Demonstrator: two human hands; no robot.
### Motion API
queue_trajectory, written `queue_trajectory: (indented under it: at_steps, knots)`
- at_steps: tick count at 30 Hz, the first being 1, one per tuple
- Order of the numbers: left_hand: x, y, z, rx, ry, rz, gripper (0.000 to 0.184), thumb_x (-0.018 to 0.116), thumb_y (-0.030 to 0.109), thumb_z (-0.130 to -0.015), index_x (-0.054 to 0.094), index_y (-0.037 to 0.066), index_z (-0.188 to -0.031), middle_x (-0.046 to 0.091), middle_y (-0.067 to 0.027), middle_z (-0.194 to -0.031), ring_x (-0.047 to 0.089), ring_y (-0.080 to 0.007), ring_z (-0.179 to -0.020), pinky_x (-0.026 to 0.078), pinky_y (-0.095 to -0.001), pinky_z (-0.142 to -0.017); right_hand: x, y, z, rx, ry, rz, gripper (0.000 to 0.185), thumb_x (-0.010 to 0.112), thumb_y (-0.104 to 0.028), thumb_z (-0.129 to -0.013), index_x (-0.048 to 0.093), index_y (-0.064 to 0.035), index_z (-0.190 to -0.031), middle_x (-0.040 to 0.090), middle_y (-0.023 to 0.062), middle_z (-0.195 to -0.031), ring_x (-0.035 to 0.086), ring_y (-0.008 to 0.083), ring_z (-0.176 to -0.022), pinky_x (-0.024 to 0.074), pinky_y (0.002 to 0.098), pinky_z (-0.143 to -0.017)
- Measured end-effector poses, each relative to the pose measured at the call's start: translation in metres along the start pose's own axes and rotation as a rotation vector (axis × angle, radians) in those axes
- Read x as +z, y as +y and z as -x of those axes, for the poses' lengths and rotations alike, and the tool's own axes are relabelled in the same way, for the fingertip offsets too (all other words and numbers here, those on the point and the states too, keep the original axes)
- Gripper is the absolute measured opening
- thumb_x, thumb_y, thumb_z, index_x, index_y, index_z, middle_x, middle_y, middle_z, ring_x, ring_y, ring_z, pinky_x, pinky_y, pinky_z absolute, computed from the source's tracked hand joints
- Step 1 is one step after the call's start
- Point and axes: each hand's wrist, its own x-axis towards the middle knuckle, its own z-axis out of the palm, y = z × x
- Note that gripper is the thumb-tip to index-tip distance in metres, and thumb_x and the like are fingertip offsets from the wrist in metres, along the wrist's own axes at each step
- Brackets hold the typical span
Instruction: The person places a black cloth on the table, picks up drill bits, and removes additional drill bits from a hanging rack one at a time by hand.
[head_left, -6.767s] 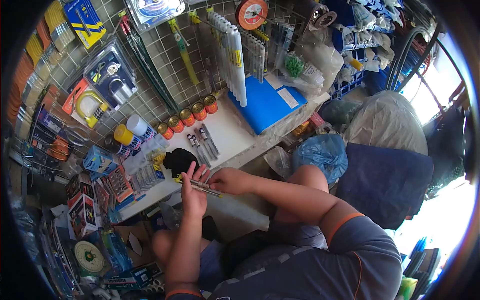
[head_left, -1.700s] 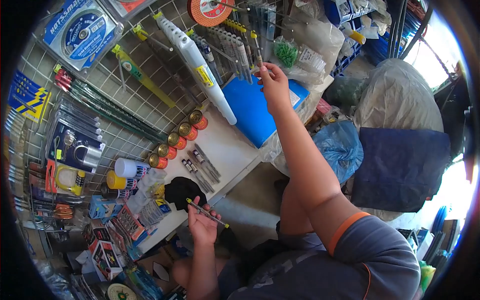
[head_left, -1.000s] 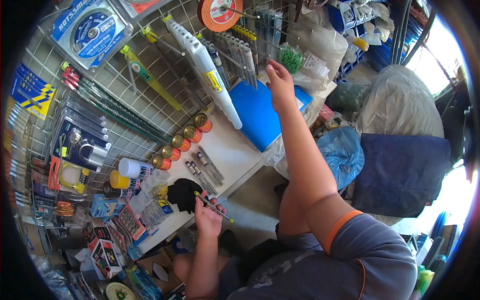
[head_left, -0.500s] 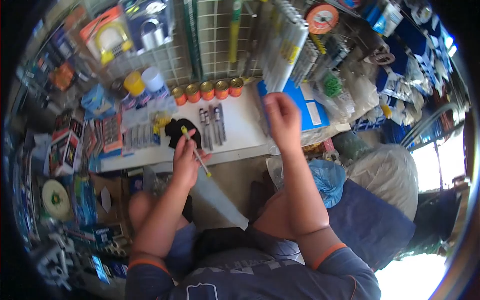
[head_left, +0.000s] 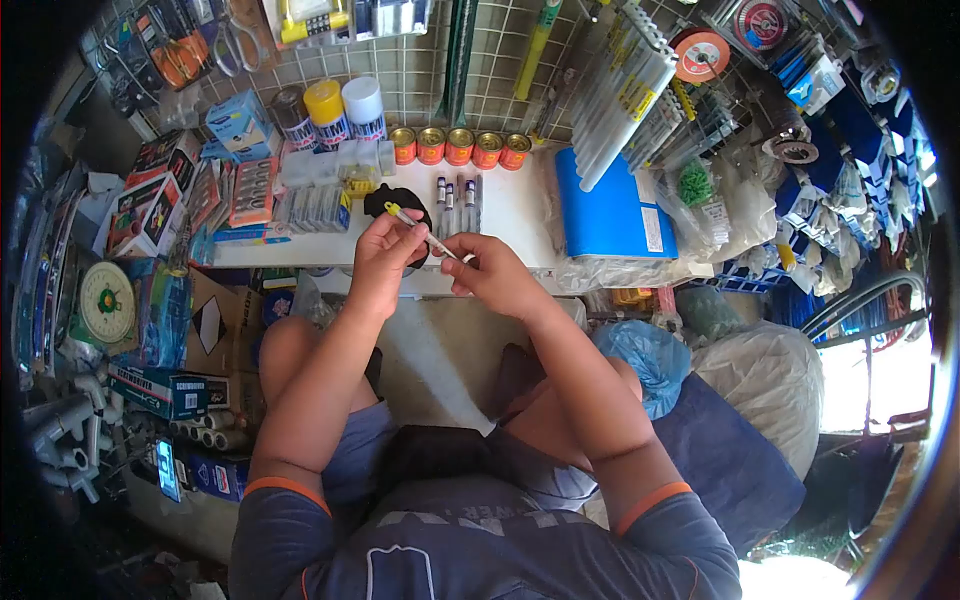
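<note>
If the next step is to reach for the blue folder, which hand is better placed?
Probably the right hand. It is closer to the blue folder, and the left hand is farther across. The left also grips the tube, so it could perhaps keep it alone.

Pale wire-grid wall [head_left: 495, 75] behind a narrow white counter [head_left: 515, 215], brownish floor [head_left: 465, 345] below, bright daylight [head_left: 850, 380] at right.
</note>
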Motion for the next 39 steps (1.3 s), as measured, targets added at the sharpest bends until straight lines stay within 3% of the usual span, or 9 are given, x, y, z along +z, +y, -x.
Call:
queue_trajectory:
  at_steps: [3, 6, 12, 22, 27, 33, 35, 36, 39]
  knots:
    - [0.000, 0.002, 0.004, -0.017, 0.002, -0.014, 0.020, 0.068, 0.016, -0.092, 0.064, 0.008, -0.110, 0.067, 0.0013, -0.095, 0.063, -0.0089, -0.086, 0.051, -0.0251, -0.078, -0.007, 0.005, -0.002, -0.013, -0.017, 0.196, 0.020, 0.057, -0.008, -0.095, 0.057, -0.0016, -0.114, 0.063, 0.0043, -0.083, 0.059, 0.0105, -0.066, 0.0494, 0.0260, -0.061]
    - [0.007, 0.011, 0.004, -0.037, 0.015, 0.051, 0.018, 0.066, 0.016, -0.094, 0.062, 0.006, -0.108, 0.068, -0.0022, -0.098, 0.065, -0.0123, -0.088, 0.054, -0.0281, -0.081, -0.010, 0.003, -0.001, -0.065, 0.043, -0.065, 0.024, 0.054, -0.012, -0.098, 0.054, -0.0025, -0.120, 0.064, 0.0025, -0.085, 0.055, 0.0077, -0.069, 0.0481, 0.0238, -0.066]
    - [0.003, 0.004, -0.005, -0.015, -0.001, 0.073, 0.017, 0.065, 0.014, -0.094, 0.060, 0.004, -0.108, 0.068, -0.0074, -0.099, 0.068, -0.0166, -0.088, 0.056, -0.0310, -0.080, -0.018, 0.002, -0.003, -0.009, 0.000, -0.126, 0.020, 0.050, -0.013, -0.101, 0.053, -0.0035, -0.118, 0.064, 0.0031, -0.090, 0.053, 0.0073, -0.069, 0.0474, 0.0232, -0.066]
    - [0.003, 0.008, -0.008, -0.068, -0.038, 0.023, 0.019, 0.064, 0.014, -0.095, 0.059, 0.005, -0.110, 0.068, -0.0098, -0.101, 0.068, -0.0181, -0.086, 0.057, -0.0326, -0.078, -0.022, 0.016, -0.008, -0.137, 0.123, 0.023, 0.019, 0.058, -0.011, -0.097, 0.058, -0.0007, -0.113, 0.058, -0.0005, -0.084, 0.051, 0.0064, -0.075, 0.0429, 0.0238, -0.066]
    - [-0.004, 0.016, -0.008, -0.134, 0.008, -0.057, 0.028, 0.062, 0.022, -0.096, 0.058, 0.007, -0.119, 0.067, -0.0100, -0.106, 0.067, -0.0175, -0.088, 0.055, -0.0328, -0.079, -0.044, -0.007, 0.000, -0.315, 0.442, -0.162, 0.020, 0.059, -0.013, -0.098, 0.059, -0.0003, -0.113, 0.057, -0.0015, -0.084, 0.050, 0.0063, -0.073, 0.0422, 0.0226, -0.065]
    - [-0.012, 0.021, -0.003, -0.226, 0.054, -0.110, 0.032, 0.062, 0.027, -0.096, 0.058, 0.009, -0.121, 0.064, -0.0055, -0.106, 0.064, -0.0166, -0.088, 0.053, -0.0336, -0.077, -0.116, -0.016, 0.024, -0.696, 1.177, -0.429, 0.021, 0.052, -0.016, -0.101, 0.054, -0.0011, -0.116, 0.052, 0.0005, -0.077, 0.045, 0.0073, -0.062, 0.0371, 0.0225, -0.052]
    - [-0.013, 0.023, 0.001, -0.236, 0.063, -0.121, 0.032, 0.062, 0.028, -0.096, 0.058, 0.009, -0.121, 0.064, -0.0052, -0.108, 0.064, -0.0164, -0.089, 0.052, -0.0335, -0.077, -0.141, -0.013, 0.038, -0.651, 1.330, -0.484, 0.019, 0.051, -0.015, -0.101, 0.054, -0.0011, -0.114, 0.049, 0.0004, -0.075, 0.040, 0.0065, -0.056, 0.0341, 0.0233, -0.049]
    - [-0.011, 0.025, 0.003, -0.243, 0.078, -0.127, 0.026, 0.061, 0.025, -0.096, 0.061, 0.009, -0.117, 0.065, -0.0039, -0.106, 0.063, -0.0137, -0.086, 0.052, -0.0296, -0.075, -0.153, -0.006, 0.044, -0.622, 1.355, -0.496, 0.019, 0.051, -0.015, -0.100, 0.054, -0.0015, -0.114, 0.049, 0.0001, -0.075, 0.040, 0.0060, -0.056, 0.0338, 0.0230, -0.049]
    - [-0.013, 0.023, 0.004, -0.287, 0.056, -0.138, 0.026, 0.061, 0.025, -0.097, 0.060, 0.009, -0.117, 0.064, -0.0037, -0.106, 0.063, -0.0137, -0.086, 0.051, -0.0298, -0.075, -0.179, 0.012, 0.055, -0.536, 1.414, -0.519, 0.018, 0.054, -0.016, -0.099, 0.058, -0.0041, -0.111, 0.050, -0.0004, -0.075, 0.040, 0.0057, -0.054, 0.0322, 0.0223, -0.048]
